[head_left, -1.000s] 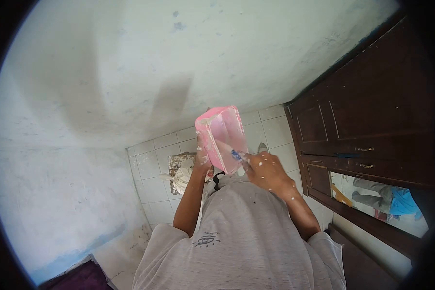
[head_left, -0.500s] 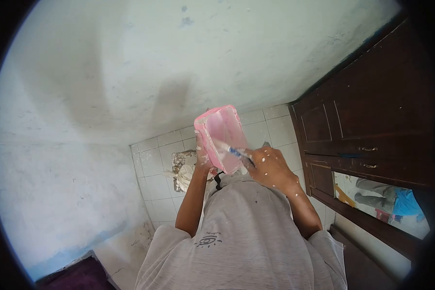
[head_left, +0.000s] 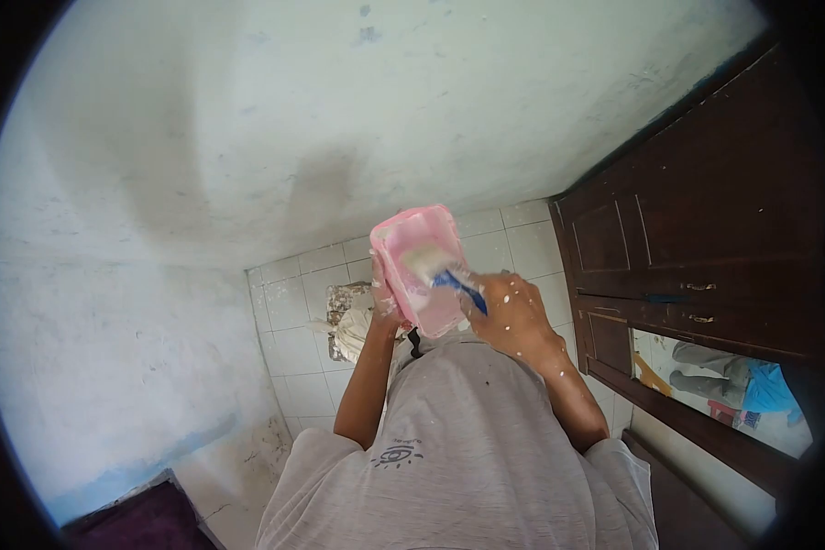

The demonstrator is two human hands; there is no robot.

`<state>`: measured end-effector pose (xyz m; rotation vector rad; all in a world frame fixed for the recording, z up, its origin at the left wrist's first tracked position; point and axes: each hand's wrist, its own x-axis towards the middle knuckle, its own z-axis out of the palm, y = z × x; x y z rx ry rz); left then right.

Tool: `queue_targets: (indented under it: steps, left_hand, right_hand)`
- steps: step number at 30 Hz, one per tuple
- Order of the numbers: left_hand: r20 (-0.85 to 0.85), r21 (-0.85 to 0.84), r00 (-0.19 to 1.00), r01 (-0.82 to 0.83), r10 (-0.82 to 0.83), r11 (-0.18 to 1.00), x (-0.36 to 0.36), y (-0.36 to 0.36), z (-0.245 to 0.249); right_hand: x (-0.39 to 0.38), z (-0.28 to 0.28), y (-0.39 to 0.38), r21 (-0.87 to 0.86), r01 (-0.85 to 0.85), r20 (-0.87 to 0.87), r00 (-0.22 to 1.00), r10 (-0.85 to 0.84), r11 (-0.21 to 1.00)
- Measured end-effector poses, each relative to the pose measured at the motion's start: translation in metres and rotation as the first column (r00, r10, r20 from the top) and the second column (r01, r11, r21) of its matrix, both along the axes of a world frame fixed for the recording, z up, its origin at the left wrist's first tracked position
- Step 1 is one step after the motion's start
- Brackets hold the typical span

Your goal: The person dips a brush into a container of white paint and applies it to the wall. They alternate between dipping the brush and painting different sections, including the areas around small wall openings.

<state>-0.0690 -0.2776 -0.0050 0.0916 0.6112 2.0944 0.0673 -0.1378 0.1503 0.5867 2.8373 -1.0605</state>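
Observation:
A pink plastic tub (head_left: 435,317), smeared with white paint, is held in front of my body. My left hand (head_left: 384,290) grips its left side, with white paint on the fingers. In my right hand (head_left: 513,312), spotted with white drops, is a paintbrush (head_left: 460,289) with a blue handle. Its pale, paint-loaded bristles lie over the inside of the tub, angled toward the upper left. My right fingers are closed round the handle, which they partly hide.
A patchy white wall (head_left: 486,101) rises ahead, and another wall (head_left: 128,367) stands at left. Dark wooden cabinet (head_left: 706,211) with a mirror (head_left: 724,376) fills the right. Below, a paint-splashed stool-like item (head_left: 346,298) with cloth (head_left: 353,335) rests on the tiled floor (head_left: 307,390).
The paintbrush has turned so that the broad face of its bristles shows over the tub. The tub has tipped slightly, showing more of its inside.

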Motion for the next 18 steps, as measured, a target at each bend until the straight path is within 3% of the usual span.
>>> queue_targets:
  steps: [1,3,4,6,10,13,15,16,18]
  left_hand:
    - [0.000,-0.001,1.000,0.000,0.000,1.000,0.001,-0.002,-0.001]
    - [-0.137,-0.175,0.990,-0.031,0.007,0.984,0.005,0.002,0.002]
    - [-0.094,-0.133,0.995,-0.031,0.018,0.991,0.006,0.005,0.005]
    - [-0.091,-0.145,0.995,-0.052,0.038,0.988,0.010,0.009,0.011]
    - [-0.070,-0.105,0.994,-0.090,0.083,0.990,0.014,0.006,0.028]
    - [0.038,-0.003,0.999,0.001,-0.001,1.000,0.005,-0.006,0.001]
    - [0.012,-0.041,1.000,0.029,-0.029,0.999,0.001,-0.013,-0.019]
    - [-0.016,-0.077,0.998,0.059,-0.060,0.995,-0.001,-0.014,-0.027]
    - [-0.057,-0.092,0.998,0.019,-0.025,0.996,0.004,-0.004,0.004]
  right_hand:
    - [-0.005,-0.003,-0.001,-0.001,0.000,0.000,1.000,0.000,1.000]
    - [-0.017,-0.018,-0.007,0.017,0.119,-0.209,0.971,-0.113,0.993]
    - [-0.019,-0.024,-0.012,0.021,0.124,-0.212,0.970,-0.117,0.992]
    - [-0.017,-0.033,-0.022,0.127,0.085,-0.103,0.992,-0.072,0.988]
    - [0.003,-0.039,-0.014,0.097,-0.052,-0.001,0.999,0.052,0.994]
    - [0.009,-0.019,-0.005,0.073,-0.197,0.066,0.979,0.192,0.978]
    - [0.002,-0.006,-0.005,0.113,-0.094,-0.129,0.986,0.108,0.989]
    - [-0.004,-0.007,-0.006,0.115,-0.094,-0.129,0.986,0.108,0.989]
    - [-0.015,-0.016,-0.009,0.161,0.073,-0.177,0.983,-0.044,0.984]
